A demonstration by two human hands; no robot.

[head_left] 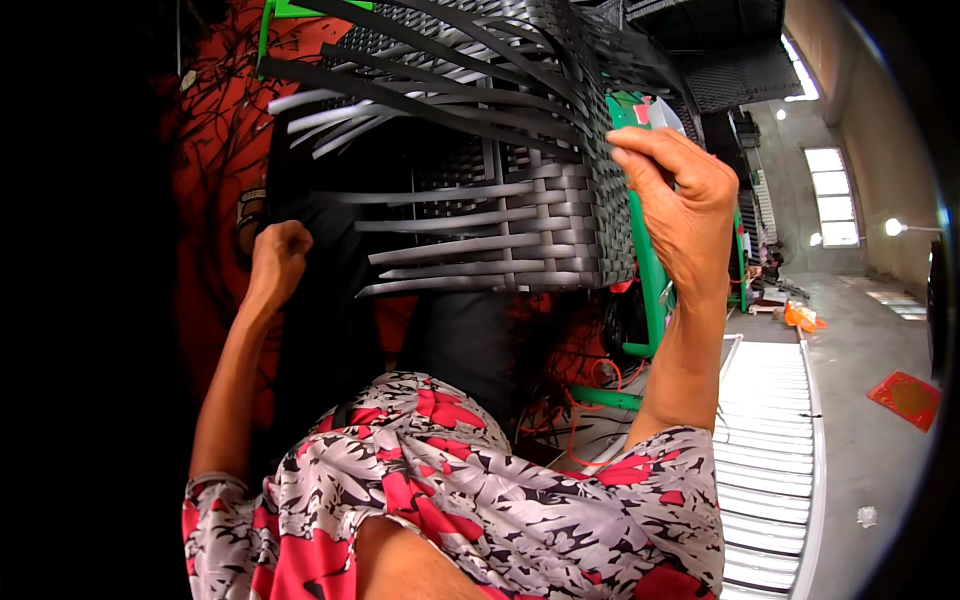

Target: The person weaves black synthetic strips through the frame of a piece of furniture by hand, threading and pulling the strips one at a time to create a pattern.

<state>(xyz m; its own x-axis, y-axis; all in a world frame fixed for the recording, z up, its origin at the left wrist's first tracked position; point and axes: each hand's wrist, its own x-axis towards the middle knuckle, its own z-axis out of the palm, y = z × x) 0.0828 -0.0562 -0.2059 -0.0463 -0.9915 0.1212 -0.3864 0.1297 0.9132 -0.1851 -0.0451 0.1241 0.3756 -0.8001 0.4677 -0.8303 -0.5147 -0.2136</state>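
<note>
A half-woven piece of black flat strips fills the upper middle, wrapped around a green metal frame. Loose strip ends stick out to the left. My right hand rests against the woven right edge, fingers bent over it beside the green frame. My left hand is closed in a fist at the dark left side of the weave, below the loose ends; whether it grips a strip is hidden.
A red and orange surface with dark scribbled strands stands behind at left. A white slatted panel lies on the grey floor at right, near a red square mat and orange items.
</note>
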